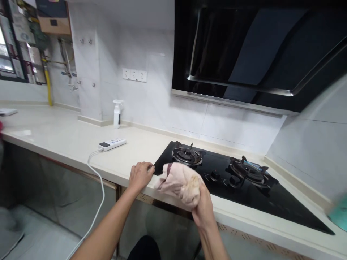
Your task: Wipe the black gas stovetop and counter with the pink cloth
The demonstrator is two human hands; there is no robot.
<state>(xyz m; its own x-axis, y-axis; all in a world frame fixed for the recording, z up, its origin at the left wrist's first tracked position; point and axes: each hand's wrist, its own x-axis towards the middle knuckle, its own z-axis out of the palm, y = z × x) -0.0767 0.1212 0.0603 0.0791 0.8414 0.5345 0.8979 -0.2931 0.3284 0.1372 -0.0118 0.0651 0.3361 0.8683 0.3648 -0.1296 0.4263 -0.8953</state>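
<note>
My right hand [204, 208] is closed around a bunched pinkish-white cloth [179, 182] with a yellowish stain and a dark band. It holds the cloth over the counter's front edge, in front of the black gas hob [217, 195]. My left hand [141, 176] rests on the pale countertop [135, 153], its fingers bent loosely and their tips at the hob's near left corner. Some of those fingertips are hidden. On the hob are a left burner [187, 155], a right burner [249, 171] and two black knobs [215, 175].
A white power strip [112, 144] lies left of the hob, its cord [101, 187] hanging over the front edge. Against the wall stands a white spray bottle [117, 115]. A black range hood [238, 54] overhangs the hob. Something green [339, 213] is at far right.
</note>
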